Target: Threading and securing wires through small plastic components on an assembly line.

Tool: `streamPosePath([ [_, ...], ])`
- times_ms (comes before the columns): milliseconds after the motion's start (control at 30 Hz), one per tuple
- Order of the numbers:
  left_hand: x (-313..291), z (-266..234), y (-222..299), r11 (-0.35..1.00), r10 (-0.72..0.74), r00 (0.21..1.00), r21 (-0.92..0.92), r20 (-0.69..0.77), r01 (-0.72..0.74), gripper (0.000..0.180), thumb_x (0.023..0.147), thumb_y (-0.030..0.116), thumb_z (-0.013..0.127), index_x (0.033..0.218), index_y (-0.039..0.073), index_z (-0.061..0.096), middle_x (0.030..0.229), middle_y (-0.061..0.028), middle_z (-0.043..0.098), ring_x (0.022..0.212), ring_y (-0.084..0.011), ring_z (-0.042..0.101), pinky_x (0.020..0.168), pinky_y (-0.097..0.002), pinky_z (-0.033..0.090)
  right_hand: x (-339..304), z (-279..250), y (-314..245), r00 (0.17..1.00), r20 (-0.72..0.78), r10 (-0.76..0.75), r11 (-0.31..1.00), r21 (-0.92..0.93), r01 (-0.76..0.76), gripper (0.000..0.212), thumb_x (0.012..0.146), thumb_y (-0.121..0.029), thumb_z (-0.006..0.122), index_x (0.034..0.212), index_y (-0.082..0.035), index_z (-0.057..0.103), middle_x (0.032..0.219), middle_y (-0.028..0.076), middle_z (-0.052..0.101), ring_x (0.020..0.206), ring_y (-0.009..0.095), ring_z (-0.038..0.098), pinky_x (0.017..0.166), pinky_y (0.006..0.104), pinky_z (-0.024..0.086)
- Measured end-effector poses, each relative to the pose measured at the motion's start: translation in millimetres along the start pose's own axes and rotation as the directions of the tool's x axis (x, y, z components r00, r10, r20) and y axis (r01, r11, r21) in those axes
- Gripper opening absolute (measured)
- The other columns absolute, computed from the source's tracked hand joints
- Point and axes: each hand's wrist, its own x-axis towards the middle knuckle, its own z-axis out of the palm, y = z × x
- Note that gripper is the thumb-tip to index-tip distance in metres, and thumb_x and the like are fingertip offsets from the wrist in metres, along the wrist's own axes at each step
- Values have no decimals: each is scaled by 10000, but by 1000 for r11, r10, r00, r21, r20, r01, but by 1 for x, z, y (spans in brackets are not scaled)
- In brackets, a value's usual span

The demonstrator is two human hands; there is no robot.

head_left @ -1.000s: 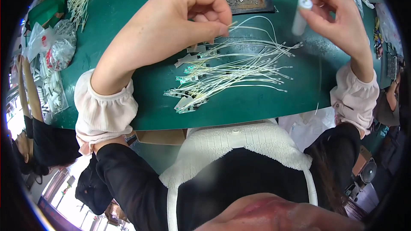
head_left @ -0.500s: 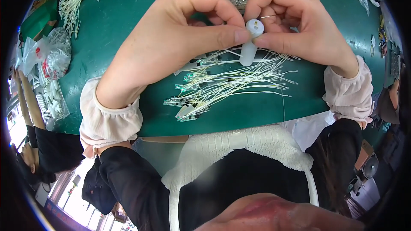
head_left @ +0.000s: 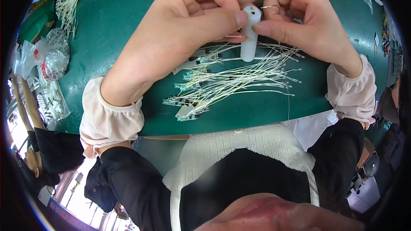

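Head view: left hand (head_left: pixel 180 30) and right hand (head_left: pixel 299 21) pinching white tube (head_left: pixel 249 38) (upright). Pale wires (head_left: pixel 231 79) fanned below on green desk (head_left: pixel 115 30).

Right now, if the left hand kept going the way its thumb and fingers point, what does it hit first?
The left hand points right, toward the right hand. First in line is the small white tube pinched between both hands; its fingertips already seem to touch it. Behind that, the right hand's fingers. Depth is hard to judge.

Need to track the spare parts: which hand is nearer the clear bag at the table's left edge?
Left. The left hand is over the table's middle, on the bag's side; the right hand is farther right, past the white tube.
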Motion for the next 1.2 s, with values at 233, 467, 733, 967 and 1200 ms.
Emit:
streamPosePath([
  [233,54,-40,-40,723,677,584,-260,447,-639,49,1017,18,612,1027,-15,577,1208,-144,673,1002,-175,695,902,-305,607,2,5,11,988,-127,-84,991,92,97,181,1010,-19,633,1136,-7,504,768,33,640,600,12,520,513,176,374],
  [467,57,-40,-37,759,650,658,-350,380,-548,60,1026,55,613,1021,4,583,1153,-126,678,974,-174,698,888,-310,615,10,5,10,957,-148,-248,968,-8,249,97,1053,-73,572,1073,2,513,725,35,639,565,20,503,500,168,363],
  [733,63,-33,-30,768,630,692,-413,353,-489,75,1027,87,621,1023,19,588,1105,-99,678,984,-168,691,890,-335,619,55,-1,43,752,-102,-651,737,150,659,102,1045,-75,577,1081,-3,515,735,26,640,570,19,515,500,165,366],
  [967,56,-37,-30,754,636,702,-450,319,-479,69,1027,86,620,1026,23,592,1087,-96,682,962,-164,692,886,-334,618,14,15,-4,932,-305,-194,981,-72,181,100,1042,-72,580,1088,-8,518,764,27,640,606,24,543,509,159,373],
  [1200,43,-25,-12,905,305,949,-334,73,-265,76,1027,98,624,1008,32,591,1080,-90,686,951,-155,691,863,-314,611,19,10,6,919,-278,-278,959,-34,280,101,1039,-76,589,1080,-10,524,751,23,637,592,17,529,503,156,359],
])
